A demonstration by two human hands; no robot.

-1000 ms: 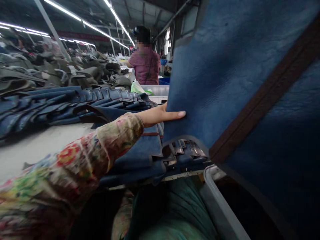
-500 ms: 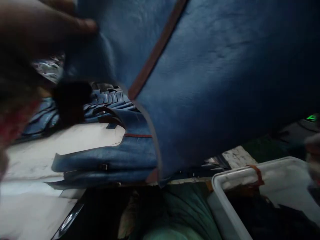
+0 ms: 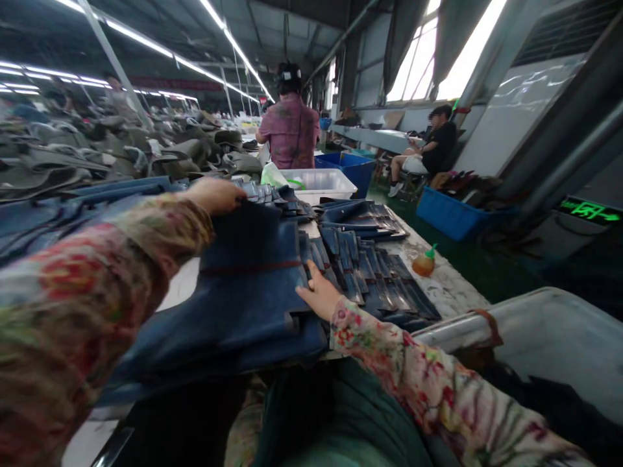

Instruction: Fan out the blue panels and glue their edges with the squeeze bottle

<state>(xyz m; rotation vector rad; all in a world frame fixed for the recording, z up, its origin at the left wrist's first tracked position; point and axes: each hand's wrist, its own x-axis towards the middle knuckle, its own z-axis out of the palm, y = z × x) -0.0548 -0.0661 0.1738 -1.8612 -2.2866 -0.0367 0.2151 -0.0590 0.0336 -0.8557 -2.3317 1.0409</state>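
Under the long lamps (image 3: 139,39) stands a worn white table (image 3: 455,292). At its near side lies one large blue piece (image 3: 248,301), dark and smooth, with one brown strip (image 3: 263,266) across it. The left hand (image 3: 217,194) bends over its far left edge (I cannot tell if the fingers pinch); the right hand (image 3: 321,290), thumb and finger spread, touches its right edge. Farther right are one bottle (image 3: 424,264) and two blue bins (image 3: 445,215).
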